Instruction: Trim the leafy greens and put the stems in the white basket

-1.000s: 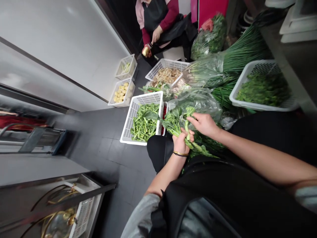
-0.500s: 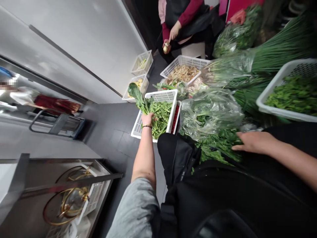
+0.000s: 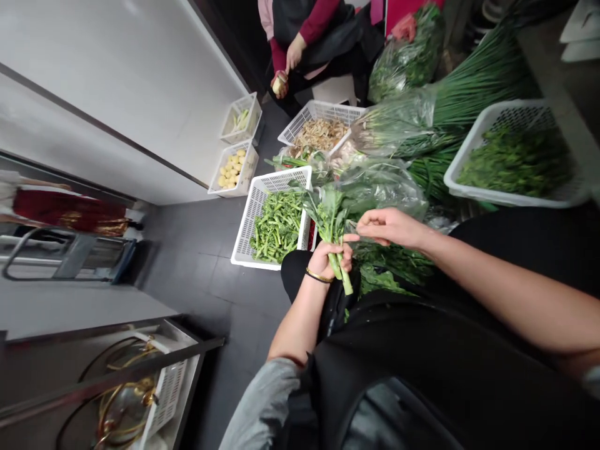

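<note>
My left hand point(image 3: 327, 257), with a gold bracelet on the wrist, is closed around the stalks of a bunch of leafy greens point(image 3: 330, 215) held over my lap. My right hand point(image 3: 389, 226) hovers just right of the bunch, its fingertips pinched together at a stalk near the left hand. A white basket point(image 3: 247, 220) of trimmed green stems stands on the floor just beyond my knee. More loose greens point(image 3: 391, 262) lie on my black apron under the right wrist.
A plastic bag of greens point(image 3: 382, 187), long green chives point(image 3: 473, 81) and a white basket of herbs point(image 3: 515, 159) crowd the right. Baskets of yellow pieces point(image 3: 232, 170) and pale roots point(image 3: 321, 132) stand farther off. Another person point(image 3: 309, 37) sits peeling ahead. A steel trolley point(image 3: 117, 381) is at lower left.
My left hand came back from the basket of stems to my lap and now holds a fresh bunch. My right hand rose from the pile of greens to the bunch.
</note>
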{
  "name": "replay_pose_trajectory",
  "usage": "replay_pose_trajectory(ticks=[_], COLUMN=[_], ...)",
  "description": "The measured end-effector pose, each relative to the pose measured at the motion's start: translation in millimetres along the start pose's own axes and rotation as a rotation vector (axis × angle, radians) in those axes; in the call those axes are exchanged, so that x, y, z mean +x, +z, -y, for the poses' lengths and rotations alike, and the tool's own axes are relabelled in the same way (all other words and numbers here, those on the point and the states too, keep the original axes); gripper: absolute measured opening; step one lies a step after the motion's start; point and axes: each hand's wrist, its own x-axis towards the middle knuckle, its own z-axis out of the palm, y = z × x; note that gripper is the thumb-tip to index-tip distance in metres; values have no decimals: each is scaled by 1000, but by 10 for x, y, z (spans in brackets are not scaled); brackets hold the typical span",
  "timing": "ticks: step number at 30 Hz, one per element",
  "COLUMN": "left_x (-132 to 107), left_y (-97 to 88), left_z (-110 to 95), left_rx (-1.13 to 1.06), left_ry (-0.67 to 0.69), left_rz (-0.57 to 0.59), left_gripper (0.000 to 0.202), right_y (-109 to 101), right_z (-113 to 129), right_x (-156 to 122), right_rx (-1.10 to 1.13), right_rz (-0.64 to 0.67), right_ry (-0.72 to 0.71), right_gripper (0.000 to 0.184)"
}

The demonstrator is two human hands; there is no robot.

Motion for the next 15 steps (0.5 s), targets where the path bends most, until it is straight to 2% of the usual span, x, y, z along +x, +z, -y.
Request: replay_pose_trajectory(ticks=[3, 5, 9, 13, 15], left_x=[7, 29, 54, 92, 132], left_y=[-3, 39, 135, 192, 205], left_z=[83, 103, 83, 159, 199], left_rx=[46, 58, -32, -79, -101], left_ry=[-56, -76, 73, 196, 269], left_rz=[27, -8, -196, -430, -533], left_gripper=[35, 33, 27, 20, 20], right_y=[88, 114, 25, 65, 185], right_z=[-29, -23, -51, -145, -179], right_x=[25, 95, 236, 189, 48], right_rx=[-103, -106, -203, -186, -219], right_rz=[57, 22, -277, -275, -314], right_ry=[59, 56, 31, 97, 15], right_gripper=[40, 41, 40, 47, 46])
